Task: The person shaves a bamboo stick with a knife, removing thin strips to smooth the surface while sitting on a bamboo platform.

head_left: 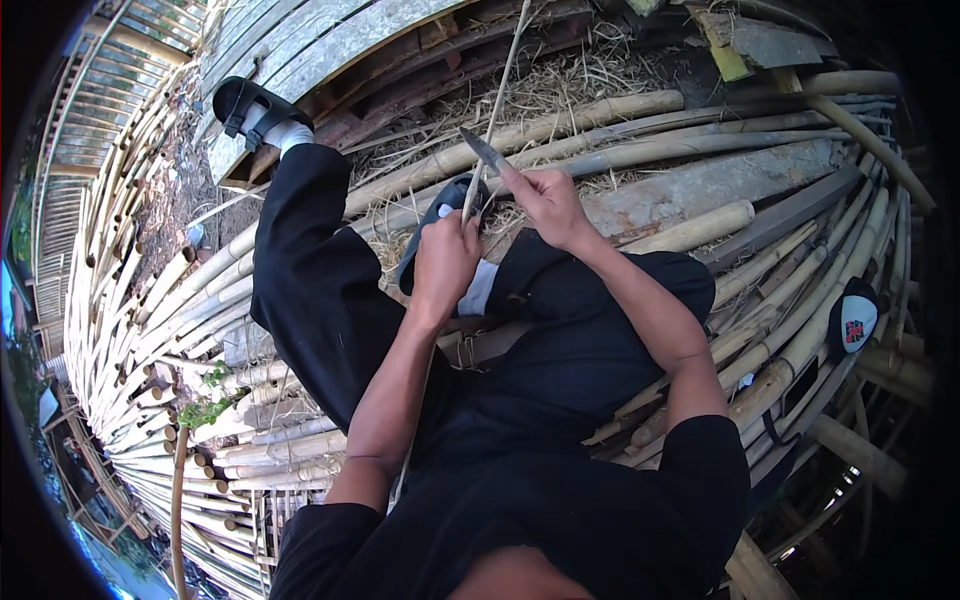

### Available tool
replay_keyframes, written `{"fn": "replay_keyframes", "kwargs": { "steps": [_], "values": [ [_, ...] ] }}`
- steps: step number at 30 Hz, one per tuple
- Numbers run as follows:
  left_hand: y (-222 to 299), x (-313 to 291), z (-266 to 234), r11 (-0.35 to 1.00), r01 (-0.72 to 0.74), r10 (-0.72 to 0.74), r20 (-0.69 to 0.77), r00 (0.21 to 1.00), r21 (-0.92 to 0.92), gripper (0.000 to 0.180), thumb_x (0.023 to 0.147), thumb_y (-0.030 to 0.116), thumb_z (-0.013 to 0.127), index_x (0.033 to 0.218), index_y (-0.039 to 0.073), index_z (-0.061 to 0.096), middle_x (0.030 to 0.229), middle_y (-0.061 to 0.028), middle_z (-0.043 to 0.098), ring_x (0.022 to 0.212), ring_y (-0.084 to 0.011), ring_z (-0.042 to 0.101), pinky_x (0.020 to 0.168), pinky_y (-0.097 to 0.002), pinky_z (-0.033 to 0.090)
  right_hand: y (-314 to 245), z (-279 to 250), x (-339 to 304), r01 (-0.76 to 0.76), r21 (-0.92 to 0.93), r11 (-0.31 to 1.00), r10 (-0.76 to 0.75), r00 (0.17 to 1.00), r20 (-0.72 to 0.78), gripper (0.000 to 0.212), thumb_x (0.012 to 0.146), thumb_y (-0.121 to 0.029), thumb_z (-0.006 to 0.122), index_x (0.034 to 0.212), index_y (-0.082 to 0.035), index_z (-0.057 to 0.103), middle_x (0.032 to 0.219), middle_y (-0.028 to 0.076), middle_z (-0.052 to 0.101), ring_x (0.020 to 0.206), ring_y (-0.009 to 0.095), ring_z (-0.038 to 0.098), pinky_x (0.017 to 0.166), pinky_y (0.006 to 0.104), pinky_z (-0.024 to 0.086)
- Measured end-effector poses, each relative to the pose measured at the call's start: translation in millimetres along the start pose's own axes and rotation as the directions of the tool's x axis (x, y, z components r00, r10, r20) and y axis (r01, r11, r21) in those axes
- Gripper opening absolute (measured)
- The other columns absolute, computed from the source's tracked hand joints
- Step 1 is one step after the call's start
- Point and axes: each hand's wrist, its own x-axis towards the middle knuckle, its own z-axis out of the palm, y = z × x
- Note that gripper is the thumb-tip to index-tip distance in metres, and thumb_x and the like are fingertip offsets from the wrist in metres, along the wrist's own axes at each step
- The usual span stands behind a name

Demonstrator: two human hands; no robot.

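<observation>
My left hand (443, 262) is closed around a long thin bamboo strip (507, 80). The strip runs from beside my body, up through the fist, to the top of the view. My right hand (547, 207) grips a knife (483, 152), its handle hidden in my fingers. The grey blade points up and left, lying across or right beside the strip, just above my left fist; whether they touch I cannot tell. Under the hands is my sandalled foot (425, 235). My other foot, in a black sandal (258, 108), rests by the plank platform at upper left.
Bamboo poles (640, 160) lie crosswise under and around me, with many stacked at left. A wooden plank platform (300, 50) stands at the top. Dry shavings (590, 75) cover the ground ahead. A cap (853, 318) lies on poles at right. A concrete slab (720, 185) sits among them.
</observation>
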Motion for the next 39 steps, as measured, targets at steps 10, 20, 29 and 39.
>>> {"fn": "replay_keyframes", "kwargs": {
  "steps": [10, 20, 29, 39],
  "values": [
    [7.1, 7.7, -7.1, 0.881, 0.38, -0.261, 0.379, 0.888, -0.282, 0.031, 0.093, 0.027, 0.058, 0.088, -0.004, 0.058, 0.055, -0.0098, 0.054, 0.041, -0.0191, 0.052, 0.043, -0.0339, 0.042, 12.4, -65.1, 13.2, -0.351, 0.404, 0.845, 0.381, 0.925, 0.007, 0.051, 0.099, -0.042, 0.047, 0.063, -0.005, 0.046, 0.051, -0.001, 0.039, 0.04, 0.008, 0.036, 0.037, 0.0254, 0.028],
    [18.3, 4.6, -13.8, 0.702, 0.516, -0.183, 0.576, 0.797, -0.49, 0.027, 0.098, 0.03, 0.053, 0.096, 0.003, 0.054, 0.058, 0.005, 0.043, 0.04, -0.0039, 0.04, 0.038, -0.0201, 0.033, 45.2, -96.3, 21.9, -0.322, -0.44, 0.838, 0.127, 0.9, -0.416, 0.036, 0.087, -0.025, 0.067, 0.106, 0.004, 0.057, 0.082, 0.016, 0.064, 0.072, 0.026, 0.062, 0.068, 0.0376, 0.049],
    [17.3, 4.9, -14.9, 0.635, 0.565, -0.196, 0.598, 0.777, -0.527, 0.025, 0.098, 0.03, 0.053, 0.096, 0.005, 0.054, 0.059, 0.0057, 0.042, 0.041, -0.004, 0.037, 0.038, -0.0208, 0.033, 58.1, -80.2, 21.9, -0.293, 0.225, 0.929, 0.289, 0.956, 0.052, 0.021, 0.094, -0.008, 0.053, 0.109, 0.007, 0.057, 0.08, 0.005, 0.061, 0.061, 0.008, 0.055, 0.055, 0.0217, 0.046],
    [15.3, 3.4, -14.7, 0.739, 0.497, -0.222, 0.532, 0.817, -0.455, 0.021, 0.098, 0.028, 0.053, 0.095, 0.007, 0.053, 0.059, 0.0077, 0.039, 0.044, -0.0016, 0.035, 0.039, -0.0197, 0.028, 35.5, -83.4, 23.3, -0.491, 0.202, 0.847, 0.516, 0.852, -0.091, 0.029, 0.097, -0.017, 0.051, 0.117, 0.002, 0.059, 0.07, 0.002, 0.057, 0.051, 0.007, 0.052, 0.046, 0.0224, 0.042]
  ]
}}
